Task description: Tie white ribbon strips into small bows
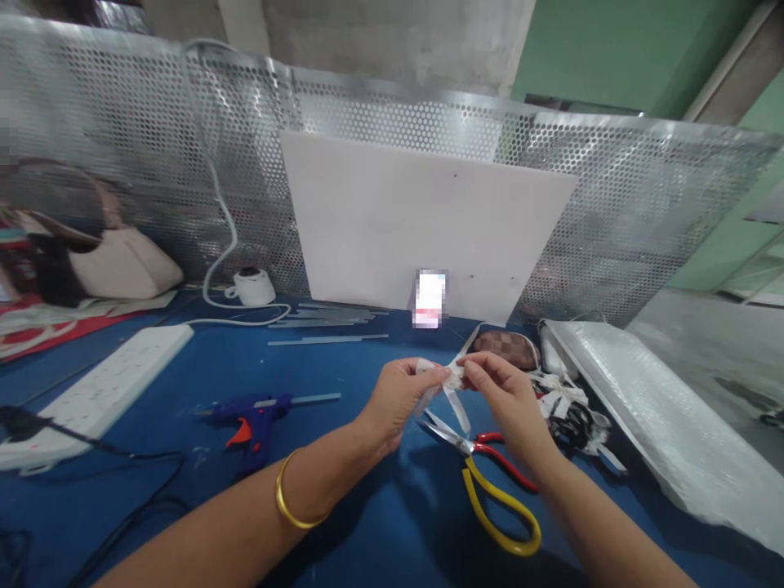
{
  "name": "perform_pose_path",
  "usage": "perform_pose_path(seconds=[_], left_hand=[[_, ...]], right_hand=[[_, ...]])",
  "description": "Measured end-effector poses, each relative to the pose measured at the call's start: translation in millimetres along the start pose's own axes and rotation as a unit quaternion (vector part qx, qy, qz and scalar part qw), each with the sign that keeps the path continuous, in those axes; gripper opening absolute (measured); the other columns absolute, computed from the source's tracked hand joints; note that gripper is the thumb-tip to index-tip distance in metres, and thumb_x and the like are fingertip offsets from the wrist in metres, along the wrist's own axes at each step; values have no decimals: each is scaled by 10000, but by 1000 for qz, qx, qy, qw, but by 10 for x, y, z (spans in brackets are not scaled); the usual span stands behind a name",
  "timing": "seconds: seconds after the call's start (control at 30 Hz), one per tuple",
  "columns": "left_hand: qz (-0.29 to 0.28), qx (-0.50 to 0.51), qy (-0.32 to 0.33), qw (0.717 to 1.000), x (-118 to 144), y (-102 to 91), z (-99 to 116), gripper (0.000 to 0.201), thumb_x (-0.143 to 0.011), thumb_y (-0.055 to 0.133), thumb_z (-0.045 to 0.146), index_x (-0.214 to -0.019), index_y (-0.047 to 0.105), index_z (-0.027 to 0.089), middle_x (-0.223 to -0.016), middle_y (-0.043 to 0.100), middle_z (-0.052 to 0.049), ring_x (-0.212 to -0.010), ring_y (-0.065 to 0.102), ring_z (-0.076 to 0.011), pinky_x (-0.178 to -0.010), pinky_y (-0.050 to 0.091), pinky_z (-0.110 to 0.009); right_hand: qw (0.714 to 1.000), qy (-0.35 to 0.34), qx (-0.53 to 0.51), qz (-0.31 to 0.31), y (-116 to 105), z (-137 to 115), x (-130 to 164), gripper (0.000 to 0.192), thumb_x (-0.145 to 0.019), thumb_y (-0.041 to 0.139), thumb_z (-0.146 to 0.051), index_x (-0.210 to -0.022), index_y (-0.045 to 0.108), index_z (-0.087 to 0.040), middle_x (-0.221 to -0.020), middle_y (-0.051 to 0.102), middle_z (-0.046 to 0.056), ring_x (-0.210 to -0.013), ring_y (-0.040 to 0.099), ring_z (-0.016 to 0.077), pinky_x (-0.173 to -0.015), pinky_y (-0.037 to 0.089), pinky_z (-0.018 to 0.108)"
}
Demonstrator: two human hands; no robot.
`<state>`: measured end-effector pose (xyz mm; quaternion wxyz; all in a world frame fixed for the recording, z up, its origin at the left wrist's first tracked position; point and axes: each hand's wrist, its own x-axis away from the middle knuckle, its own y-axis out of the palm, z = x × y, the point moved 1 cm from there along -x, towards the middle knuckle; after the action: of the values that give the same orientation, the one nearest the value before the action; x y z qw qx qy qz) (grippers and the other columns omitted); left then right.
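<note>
blue worktop (343, 376) before perforated screen (612, 204): left hand (395, 400) and right hand (508, 396) pinching white ribbon piece (450, 377) mid-air above open scissors (483, 474), glue gun (251, 412) left; risk judged of ribbon slipping from light fingertip grip.

I see thin white ribbon (450, 384), soft and cloth-like, pinched between my left hand (398, 400) and right hand (505, 396). At six o'clock of them, scissors (483, 474) show shiny metal blades and glossy red and yellow plastic handles. At nine o'clock lies a glossy blue plastic glue gun (254, 416) on the matt blue table cover (367, 523). At twelve o'clock, perforated sheet metal (643, 204) gleams behind a smooth white board (398, 220).
</note>
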<state>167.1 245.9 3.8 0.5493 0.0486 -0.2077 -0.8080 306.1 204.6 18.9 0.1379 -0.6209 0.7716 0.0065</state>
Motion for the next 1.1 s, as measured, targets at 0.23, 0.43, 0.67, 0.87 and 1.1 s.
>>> perform_pose_path(seconds=[0.23,0.43,0.67,0.87,1.1], left_hand=[[-37,36,-43,998,17,39,7,344,-648,698,448,-680,654,109,-646,645,-59,-540,556,-130,-546,423,-243],[-13,3,-14,1000,4,15,-9,260,-641,721,348,-704,658,104,-631,638,-47,-536,537,-116,-543,405,-227],[6,-62,17,998,16,9,-16,222,-655,714,325,-659,644,115,-584,593,-7,-520,483,-83,-511,354,-198],[-12,-46,21,999,11,11,-37,248,-671,694,350,-721,661,109,-644,635,-43,-569,532,-120,-561,396,-231],[3,-63,49,997,5,22,-2,206,-676,687,320,-725,660,122,-647,623,-26,-586,514,-107,-579,390,-222]], right_hand=[[1000,16,14,7,7,29,3,196,-773,590,-329,-666,591,-166,-591,566,-14,-590,499,123,-593,385,240],[1000,23,4,17,1,55,-6,192,-771,592,-358,-740,613,-170,-653,598,3,-628,522,136,-603,400,247],[997,-1,79,-12,-5,20,6,163,-737,627,-326,-731,663,-167,-693,640,24,-646,533,153,-606,401,262],[999,27,46,6,-23,27,-5,180,-733,629,-334,-744,662,-157,-641,595,4,-593,479,125,-547,373,234],[997,14,79,5,-27,33,1,175,-737,622,-327,-713,640,-154,-618,559,-5,-569,435,114,-528,345,227]])
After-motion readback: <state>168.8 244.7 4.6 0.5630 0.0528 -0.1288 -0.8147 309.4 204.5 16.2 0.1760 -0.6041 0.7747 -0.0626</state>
